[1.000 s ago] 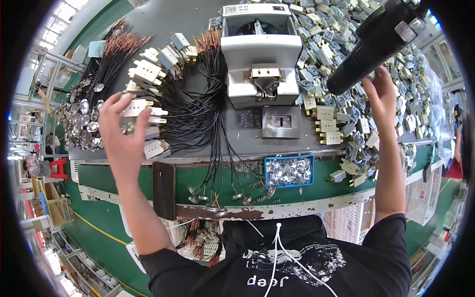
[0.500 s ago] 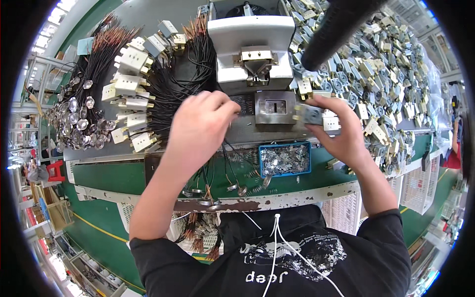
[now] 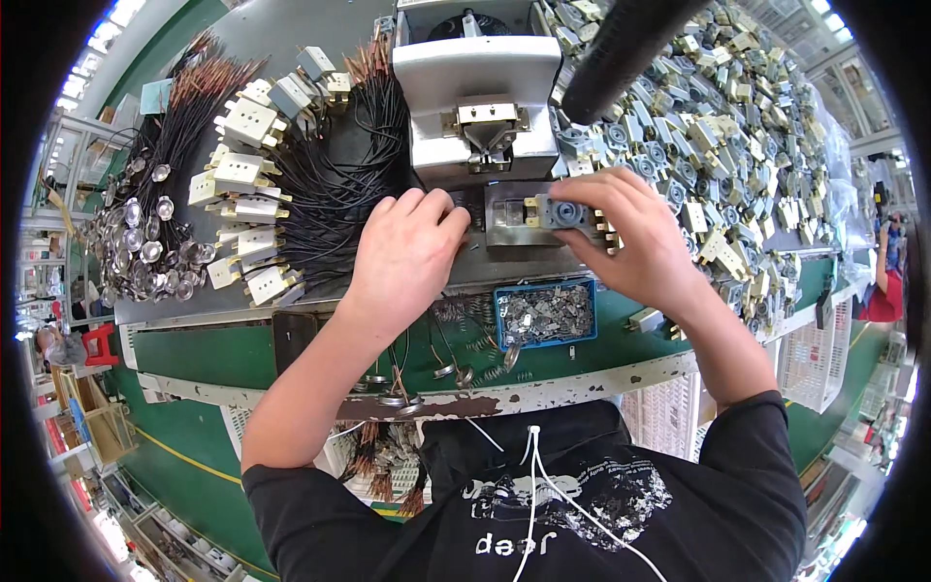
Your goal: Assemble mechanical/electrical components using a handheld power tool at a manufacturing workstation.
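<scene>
My right hand (image 3: 640,242) pinches a small grey block (image 3: 565,213) with a round recess in its face and brass-coloured tabs. It is held over the right part of a steel fixture (image 3: 506,236) that has a rectangular pocket. My left hand (image 3: 407,250) is closed, knuckles up, on the dark bench top left of the fixture. Its fingertips are beside some small coil springs; what they hold, if anything, is hidden. Behind the fixture rises a white press machine (image 3: 480,73) with a metal jaw.
White blocks (image 3: 248,124) with black wires lie at left, beside a pile of round metal caps (image 3: 133,241). A blue tray (image 3: 546,342) of small metal pieces sits at the front. Many grey and white blocks (image 3: 722,145) heap at right. A dark tube (image 3: 621,63) hangs overhead.
My right hand has brought the grey block left, over the fixture, and its round recess now faces up. My left hand has moved slightly right and down to the bench. The view shifted slightly.
</scene>
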Demonstrator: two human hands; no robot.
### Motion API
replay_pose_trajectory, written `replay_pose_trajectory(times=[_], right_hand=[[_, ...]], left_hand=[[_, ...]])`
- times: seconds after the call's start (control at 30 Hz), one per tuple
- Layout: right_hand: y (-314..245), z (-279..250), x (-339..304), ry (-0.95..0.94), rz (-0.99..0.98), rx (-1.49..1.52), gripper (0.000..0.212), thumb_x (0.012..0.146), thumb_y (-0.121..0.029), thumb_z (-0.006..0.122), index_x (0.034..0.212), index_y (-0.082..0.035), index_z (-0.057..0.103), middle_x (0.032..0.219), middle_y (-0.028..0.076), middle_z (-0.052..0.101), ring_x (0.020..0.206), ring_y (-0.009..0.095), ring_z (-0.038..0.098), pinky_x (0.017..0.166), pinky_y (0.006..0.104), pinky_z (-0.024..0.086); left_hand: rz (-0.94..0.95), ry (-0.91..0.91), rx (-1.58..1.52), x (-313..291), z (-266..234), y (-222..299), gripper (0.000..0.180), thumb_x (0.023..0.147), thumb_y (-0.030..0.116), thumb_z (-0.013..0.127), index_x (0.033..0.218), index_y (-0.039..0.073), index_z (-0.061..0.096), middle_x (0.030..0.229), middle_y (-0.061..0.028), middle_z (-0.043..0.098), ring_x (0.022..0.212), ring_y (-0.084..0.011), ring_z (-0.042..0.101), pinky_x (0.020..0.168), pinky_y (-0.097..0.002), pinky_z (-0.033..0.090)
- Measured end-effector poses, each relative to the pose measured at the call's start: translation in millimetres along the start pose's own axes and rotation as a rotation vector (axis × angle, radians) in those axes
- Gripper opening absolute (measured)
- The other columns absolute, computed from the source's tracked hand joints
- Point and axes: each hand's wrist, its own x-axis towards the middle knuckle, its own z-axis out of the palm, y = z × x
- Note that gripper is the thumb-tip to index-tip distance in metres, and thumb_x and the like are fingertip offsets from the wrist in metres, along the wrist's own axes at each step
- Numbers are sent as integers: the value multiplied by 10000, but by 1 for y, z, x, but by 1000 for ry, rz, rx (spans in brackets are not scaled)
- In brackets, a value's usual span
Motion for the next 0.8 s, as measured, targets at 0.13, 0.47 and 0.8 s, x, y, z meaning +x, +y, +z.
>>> replay_pose_trajectory(times=[0.13,0.47,0.8], right_hand=[[2,16,-3,-9,10,-37,404,778,-29,808,1152,-78,662,1144,99,695,1001,312,676,871,399,539],[3,6,-1,-396,113,-3,470,851,-108,755,1305,-66,639,1365,150,618,1124,364,671,923,449,553],[7,35,1,-120,83,-194,292,865,-197,784,1132,-106,710,1005,73,701,922,282,670,817,409,543]], left_hand=[[10,-35,-34,2,0,-1,147,813,158,770,918,102,684,941,-20,609,903,-218,596,788,-366,460],[46,-66,-10,-5,-3,-7,144,839,158,753,938,87,675,959,-25,620,918,-221,597,808,-366,462],[45,-42,-97,-4,-13,-9,131,877,127,715,979,75,650,963,-56,635,933,-231,626,814,-364,474]])
